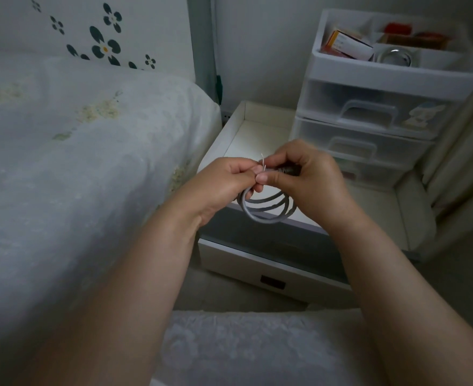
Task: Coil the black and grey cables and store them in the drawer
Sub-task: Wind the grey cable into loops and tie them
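Boxes (346, 47) in organizer top tray (397, 69)

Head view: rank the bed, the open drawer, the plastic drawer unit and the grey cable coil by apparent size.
1. bed
2. open drawer and plastic drawer unit: look alike, and nearness makes it unsure
3. grey cable coil, held in both hands

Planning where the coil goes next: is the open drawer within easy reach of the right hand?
Probably yes: the right hand holds the grey cable directly above the open drawer, and nothing lies between them.
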Demonstrator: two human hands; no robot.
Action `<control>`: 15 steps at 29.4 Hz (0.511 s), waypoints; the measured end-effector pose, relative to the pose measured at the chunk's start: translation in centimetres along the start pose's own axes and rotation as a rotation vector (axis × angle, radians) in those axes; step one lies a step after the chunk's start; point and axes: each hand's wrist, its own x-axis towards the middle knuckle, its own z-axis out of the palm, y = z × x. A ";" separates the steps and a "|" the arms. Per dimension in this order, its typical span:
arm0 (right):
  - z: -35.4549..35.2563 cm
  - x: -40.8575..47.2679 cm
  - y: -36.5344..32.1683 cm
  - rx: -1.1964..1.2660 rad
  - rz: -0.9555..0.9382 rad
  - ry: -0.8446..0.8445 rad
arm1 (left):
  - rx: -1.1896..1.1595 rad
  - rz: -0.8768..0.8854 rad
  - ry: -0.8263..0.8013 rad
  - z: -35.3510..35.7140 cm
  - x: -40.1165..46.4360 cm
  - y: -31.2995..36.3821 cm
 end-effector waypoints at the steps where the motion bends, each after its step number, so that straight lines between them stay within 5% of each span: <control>1: 0.0 0.1 0.0 -0.029 -0.062 0.019 | -0.048 -0.004 0.010 0.0 0.0 0.0; 10: -0.1 0.8 1.3 -0.264 -0.309 0.063 | -0.238 -0.111 0.154 1.2 -0.2 0.3; 15: 0.3 0.9 1.8 -0.235 -0.288 0.053 | -0.182 -0.155 0.093 0.8 -0.4 0.3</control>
